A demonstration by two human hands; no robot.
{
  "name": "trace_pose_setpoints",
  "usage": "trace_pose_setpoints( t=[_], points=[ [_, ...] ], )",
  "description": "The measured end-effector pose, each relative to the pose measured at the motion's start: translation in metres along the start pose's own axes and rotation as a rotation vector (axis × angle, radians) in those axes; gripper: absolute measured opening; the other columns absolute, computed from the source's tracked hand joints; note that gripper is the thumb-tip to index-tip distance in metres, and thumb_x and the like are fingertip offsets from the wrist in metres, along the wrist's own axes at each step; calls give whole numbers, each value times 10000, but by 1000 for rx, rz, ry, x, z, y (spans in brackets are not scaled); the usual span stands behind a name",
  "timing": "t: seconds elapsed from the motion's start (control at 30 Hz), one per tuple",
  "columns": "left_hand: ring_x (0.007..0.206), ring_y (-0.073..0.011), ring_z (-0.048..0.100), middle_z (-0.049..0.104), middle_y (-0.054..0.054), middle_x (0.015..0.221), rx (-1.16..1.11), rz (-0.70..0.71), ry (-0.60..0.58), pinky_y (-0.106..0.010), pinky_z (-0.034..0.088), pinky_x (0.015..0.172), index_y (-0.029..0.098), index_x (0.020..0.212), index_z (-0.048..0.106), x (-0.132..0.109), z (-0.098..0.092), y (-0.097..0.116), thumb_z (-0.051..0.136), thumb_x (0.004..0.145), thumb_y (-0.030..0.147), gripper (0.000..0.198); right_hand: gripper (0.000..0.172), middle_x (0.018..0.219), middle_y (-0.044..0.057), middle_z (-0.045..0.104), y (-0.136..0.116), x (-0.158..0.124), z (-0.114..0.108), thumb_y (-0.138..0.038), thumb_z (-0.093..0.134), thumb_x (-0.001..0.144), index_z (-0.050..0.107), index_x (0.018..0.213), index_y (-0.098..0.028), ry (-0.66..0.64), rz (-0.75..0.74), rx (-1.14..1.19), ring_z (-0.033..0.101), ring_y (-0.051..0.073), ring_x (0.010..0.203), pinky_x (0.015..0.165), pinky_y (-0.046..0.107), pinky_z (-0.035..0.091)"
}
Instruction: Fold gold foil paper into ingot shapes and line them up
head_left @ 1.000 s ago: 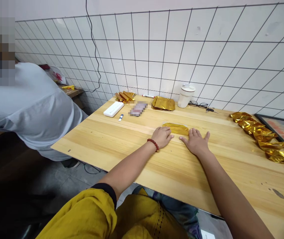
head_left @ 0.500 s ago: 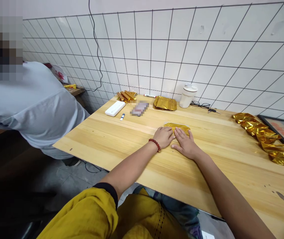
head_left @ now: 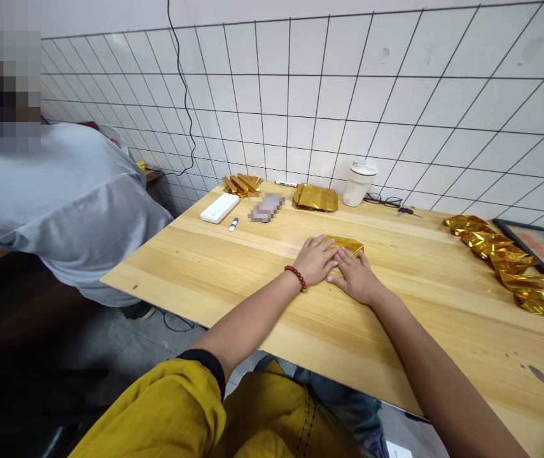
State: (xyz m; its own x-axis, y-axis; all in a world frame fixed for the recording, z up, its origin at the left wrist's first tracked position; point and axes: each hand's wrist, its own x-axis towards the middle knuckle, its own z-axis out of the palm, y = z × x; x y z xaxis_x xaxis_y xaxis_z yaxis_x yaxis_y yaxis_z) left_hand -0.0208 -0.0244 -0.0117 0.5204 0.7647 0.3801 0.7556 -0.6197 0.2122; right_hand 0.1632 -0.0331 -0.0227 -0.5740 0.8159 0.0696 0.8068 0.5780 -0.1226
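A sheet of gold foil paper [head_left: 348, 244] lies on the wooden table [head_left: 214, 273], partly hidden under my hands. My left hand [head_left: 313, 259], with a red bead bracelet at the wrist, rests over the foil's left part, fingers laid out over it. Right beside it, my right hand [head_left: 355, 278] lies flat with fingers stretched forward on the foil's near edge and the thumb apart. The fingers of both hands meet near the middle of the sheet.
Behind the hands are a stack of gold foil sheets [head_left: 315, 198], a white cup [head_left: 360, 183], eyeglasses [head_left: 383, 200] and keys [head_left: 410, 212]. A white power bank [head_left: 220, 208] and folded gold strips [head_left: 243, 184] lie left. Folded gold foil pieces [head_left: 501, 254] line the right. A person [head_left: 76, 197] is at far left.
My left hand has shifted slightly forward and right, covering more of the foil's left end. The right hand stays nearly in place. The person at left has moved a little.
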Motion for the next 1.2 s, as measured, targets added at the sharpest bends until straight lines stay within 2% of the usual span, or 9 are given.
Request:
trace_pose_setpoints(
  t=[0.13,0.47,0.63,0.73,0.87,1.2],
  points=[
    [1314,-253,518,573,-145,1399,-120,122,-56,-444,411,1127,144,1348,540,1,6,-3,515,954,240,407,831,1579,199,337,-1,0,-2,-698,259,947,316,1537,-115,9,-14,23,258,344,1479,1170,630,119],
    [1319,-264,521,542,-184,1421,-174,88,-38,-442,424,1125,108,1371,488,1,8,-4,500,953,261,445,855,1597,202,283,-2,0,-5,-686,254,953,280,1548,-73,-18,11,5,242,325,1489,1194,580,134],
    [1289,-274,539,564,-187,1386,-121,66,-64,-439,433,1111,103,1319,535,1,6,-4,539,939,275,417,795,1608,180,264,11,-2,-3,-651,260,964,313,1544,-109,1,111,-39,229,299,1496,1189,540,192],
    [1251,-269,560,578,-164,1363,-88,73,-68,-433,448,1089,128,1215,601,0,4,-4,529,951,288,317,788,1616,171,242,21,-4,-3,-640,195,973,316,1541,-107,-20,189,-51,218,283,1501,1189,543,184],
    [1208,-268,581,578,-158,1351,-48,92,-83,-411,459,1071,124,1089,651,0,2,-3,521,964,309,258,800,1627,154,216,24,-5,-3,-634,120,976,310,1540,-98,-33,222,-85,198,264,1508,1200,553,121],
    [1275,-278,536,550,-183,1387,-46,87,-87,-416,430,1108,101,1151,638,-2,2,-4,513,973,331,317,808,1624,167,221,24,-4,-3,-607,102,969,307,1533,-66,-50,357,-121,203,287,1503,1193,605,87]
  ],
)
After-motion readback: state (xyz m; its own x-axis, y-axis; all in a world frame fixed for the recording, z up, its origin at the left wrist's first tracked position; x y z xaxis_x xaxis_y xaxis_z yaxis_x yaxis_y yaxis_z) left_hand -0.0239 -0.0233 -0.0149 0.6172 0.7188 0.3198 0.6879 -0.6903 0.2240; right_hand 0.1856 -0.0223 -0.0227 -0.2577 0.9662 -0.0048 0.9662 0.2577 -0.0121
